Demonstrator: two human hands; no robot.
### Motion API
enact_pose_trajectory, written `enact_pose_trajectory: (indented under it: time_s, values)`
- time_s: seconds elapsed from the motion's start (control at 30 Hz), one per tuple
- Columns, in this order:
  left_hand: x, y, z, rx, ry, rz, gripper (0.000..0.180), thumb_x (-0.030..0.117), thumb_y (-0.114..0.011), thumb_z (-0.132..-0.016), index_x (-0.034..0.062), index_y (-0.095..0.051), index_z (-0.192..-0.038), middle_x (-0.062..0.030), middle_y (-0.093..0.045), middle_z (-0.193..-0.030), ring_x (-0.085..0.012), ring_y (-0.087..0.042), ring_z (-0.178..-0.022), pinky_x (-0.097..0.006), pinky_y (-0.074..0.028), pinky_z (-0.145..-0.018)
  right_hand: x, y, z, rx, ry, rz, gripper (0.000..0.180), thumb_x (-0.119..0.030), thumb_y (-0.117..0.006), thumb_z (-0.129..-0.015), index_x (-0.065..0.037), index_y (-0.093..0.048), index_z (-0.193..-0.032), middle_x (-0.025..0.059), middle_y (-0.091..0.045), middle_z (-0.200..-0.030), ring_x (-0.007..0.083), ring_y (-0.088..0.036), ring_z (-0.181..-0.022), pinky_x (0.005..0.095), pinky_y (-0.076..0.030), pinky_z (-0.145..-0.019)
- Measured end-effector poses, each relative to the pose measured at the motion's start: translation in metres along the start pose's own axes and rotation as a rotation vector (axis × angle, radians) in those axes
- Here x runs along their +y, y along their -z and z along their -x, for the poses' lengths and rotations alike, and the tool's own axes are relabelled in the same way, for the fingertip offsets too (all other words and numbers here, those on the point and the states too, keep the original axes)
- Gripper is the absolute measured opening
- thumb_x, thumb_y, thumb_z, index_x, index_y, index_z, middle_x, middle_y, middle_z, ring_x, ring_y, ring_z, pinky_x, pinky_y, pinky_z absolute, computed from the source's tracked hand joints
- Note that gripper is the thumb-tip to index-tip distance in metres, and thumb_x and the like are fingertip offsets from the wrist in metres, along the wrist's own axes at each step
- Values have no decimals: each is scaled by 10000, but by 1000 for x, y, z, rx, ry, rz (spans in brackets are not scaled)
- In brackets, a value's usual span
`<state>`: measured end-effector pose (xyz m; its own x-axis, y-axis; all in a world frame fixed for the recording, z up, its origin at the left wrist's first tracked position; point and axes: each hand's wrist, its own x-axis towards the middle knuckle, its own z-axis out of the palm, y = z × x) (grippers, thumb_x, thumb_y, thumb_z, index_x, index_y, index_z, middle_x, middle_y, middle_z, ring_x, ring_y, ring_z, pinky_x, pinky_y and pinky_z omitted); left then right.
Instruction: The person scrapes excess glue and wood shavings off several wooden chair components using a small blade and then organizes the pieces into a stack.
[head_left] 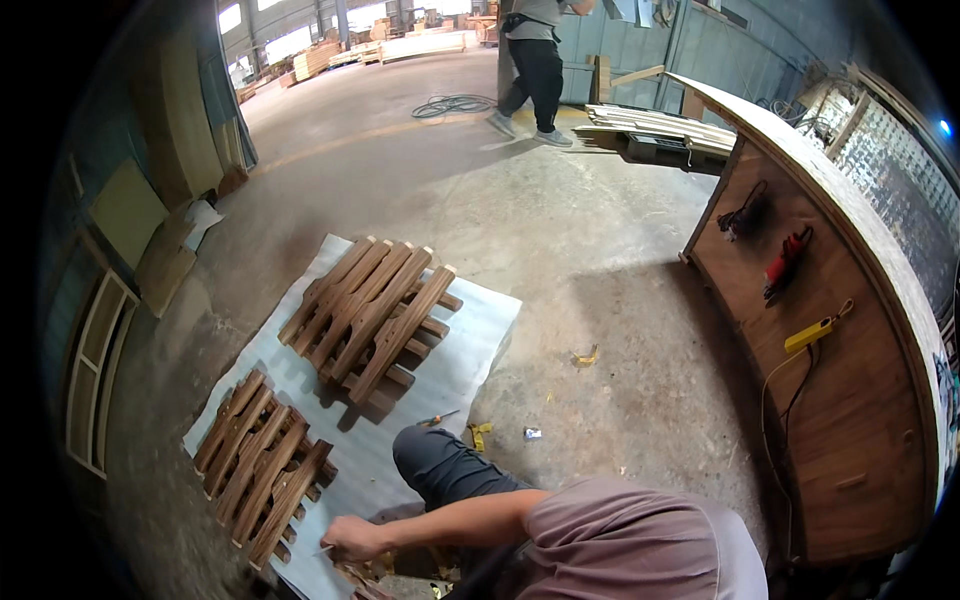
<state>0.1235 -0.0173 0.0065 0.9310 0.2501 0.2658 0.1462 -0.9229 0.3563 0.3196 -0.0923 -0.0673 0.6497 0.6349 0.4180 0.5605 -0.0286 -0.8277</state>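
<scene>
Pinkish-grey sleeve [640,545] fills lower frame, forearm reaching left across body. One hand [352,540] visible at bottom centre-left; which hand it is can't be told for sure from this angle. Fingers curled tight around a thin pale stick-like item, too small to identify. Other hand not seen.

Hand sits just beside near stack of wooden slats [262,470], at its lower right corner, w/ fingertips close to the slat ends; contact can't be confirmed. Second stack of slats [375,315] lies farther out, crossed in layers, well apart from hand. Both stacks rest on white foam sheet [470,340] spread over concrete floor [600,250].

Dark-trousered knee [440,465] sits btwn hand and open floor. Small screwdriver [435,419] at sheet edge near knee; yellow tape scraps [585,356] on floor beyond.

Right side: big curved wooden counter [840,420] lying w/ red power tool [785,262], black tool [745,215] and yellow tool [815,332] w/ cord on its panel. Far back: another person [535,65] walking, coiled cable [455,104] on floor, timber piles.
</scene>
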Motion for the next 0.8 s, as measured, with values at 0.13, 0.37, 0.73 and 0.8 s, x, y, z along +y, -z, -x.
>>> enact_pose_trajectory:
  time_s: [0.13,0.37,0.73,0.8]
  values:
    - [-14,-15,6,-73,-63,126,506,338,-777,-691,103,-653,-1121,-181,-700,-926,-398,-667,-852,-481,-533,-738,-8,31,-84,492,-1,-236,188,-183,-684,-842,-18,-615,-781,137,-624,-683,270,-641,-653,411,-511,-616]
    - [-15,-22,-53,-290,369,-2,647,213,-698,-715,173,-517,-1335,-195,-684,-998,-408,-651,-888,-479,-537,-763,-15,110,-45,-397,-371,34,148,-53,-675,-740,-73,-733,-875,93,-719,-998,174,-665,-867,319,-524,-773]
    - [-20,-38,-13,-209,370,-118,833,170,-724,-689,97,-386,-1447,-190,-598,-1175,-359,-671,-931,-438,-550,-769,-31,-3,33,-316,-848,-619,332,-283,-655,-921,-25,-603,-1124,3,-571,-787,71,-472,-600,224,-347,-493]
    - [-21,-45,-13,-210,338,-165,863,246,-761,-689,90,-386,-1450,-185,-563,-1247,-336,-634,-1042,-419,-547,-818,-21,-7,38,-230,-807,-598,285,-240,-671,-910,-21,-617,-1084,-15,-556,-733,64,-459,-569,223,-342,-490]
